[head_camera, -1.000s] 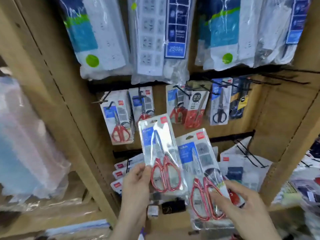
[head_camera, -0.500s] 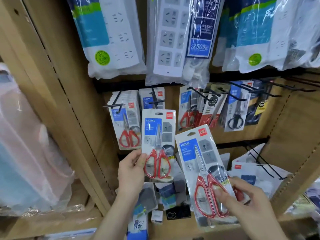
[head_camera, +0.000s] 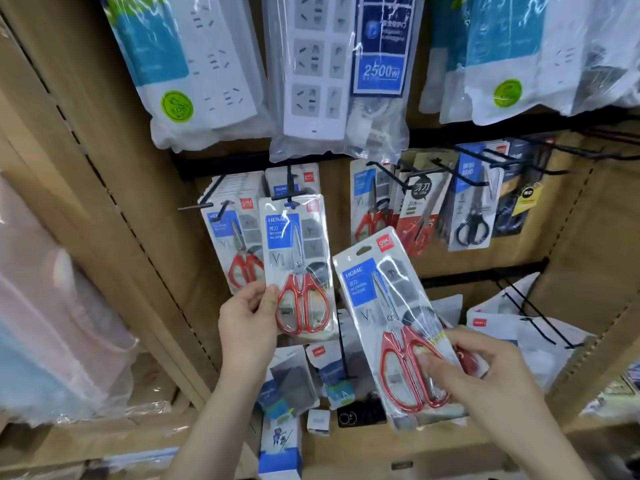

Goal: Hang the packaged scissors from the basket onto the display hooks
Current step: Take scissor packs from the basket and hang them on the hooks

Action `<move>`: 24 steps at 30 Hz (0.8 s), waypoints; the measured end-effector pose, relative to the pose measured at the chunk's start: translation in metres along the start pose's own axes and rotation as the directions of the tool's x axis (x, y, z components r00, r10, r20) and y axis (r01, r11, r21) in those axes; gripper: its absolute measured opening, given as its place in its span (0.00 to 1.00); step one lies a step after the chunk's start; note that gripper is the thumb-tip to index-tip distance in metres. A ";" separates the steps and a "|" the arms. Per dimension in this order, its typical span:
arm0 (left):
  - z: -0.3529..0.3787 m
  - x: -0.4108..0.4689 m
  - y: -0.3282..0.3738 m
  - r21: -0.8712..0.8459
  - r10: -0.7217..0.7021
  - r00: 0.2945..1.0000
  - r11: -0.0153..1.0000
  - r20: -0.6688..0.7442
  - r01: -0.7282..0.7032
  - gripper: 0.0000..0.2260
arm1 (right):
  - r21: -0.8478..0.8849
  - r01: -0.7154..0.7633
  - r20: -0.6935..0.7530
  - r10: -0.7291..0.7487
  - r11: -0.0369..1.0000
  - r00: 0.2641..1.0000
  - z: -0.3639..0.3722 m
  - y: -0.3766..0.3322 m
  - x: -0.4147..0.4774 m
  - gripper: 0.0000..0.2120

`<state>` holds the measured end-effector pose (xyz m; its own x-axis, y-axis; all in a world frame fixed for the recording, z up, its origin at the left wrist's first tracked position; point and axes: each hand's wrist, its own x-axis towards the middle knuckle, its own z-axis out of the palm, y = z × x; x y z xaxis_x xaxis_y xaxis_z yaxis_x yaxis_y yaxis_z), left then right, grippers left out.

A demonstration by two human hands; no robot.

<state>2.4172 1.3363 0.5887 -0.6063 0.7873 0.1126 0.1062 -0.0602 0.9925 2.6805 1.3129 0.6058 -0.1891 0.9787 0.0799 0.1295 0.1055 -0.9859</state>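
Observation:
My left hand (head_camera: 247, 325) grips a pack of red-handled scissors (head_camera: 296, 261) by its lower left edge. The pack's top hole sits at the tip of a black display hook (head_camera: 290, 192), in front of more packs hanging there. My right hand (head_camera: 474, 372) holds a second, larger pack of red-handled scissors (head_camera: 391, 320), tilted left, lower and to the right. A full hook of the same scissors (head_camera: 239, 244) hangs just left. The basket is out of view.
Bagged power strips (head_camera: 311, 64) hang on the row above. To the right are hooks with other scissors (head_camera: 471, 202) and bare black hooks (head_camera: 530, 306). Small boxes and packs (head_camera: 280, 441) lie on the shelf below. A wooden upright (head_camera: 114, 188) borders the left.
My left hand has lifted its pack up and right until its hole meets the hook tip. The right hand's pack stayed low on the right. The camera moved closer.

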 end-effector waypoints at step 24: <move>0.039 0.058 0.042 0.898 0.136 0.957 0.331 0.257 -0.289 0.20 | 0.111 0.006 -0.055 0.000 0.994 0.999 -0.003 0.005 0.004 0.11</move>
<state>2.4168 1.4032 0.6353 -0.3628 0.9030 0.2303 0.9182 0.3042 0.2538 2.6834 1.3184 0.6015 -0.1357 0.9869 0.0878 0.0199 0.0913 -0.9956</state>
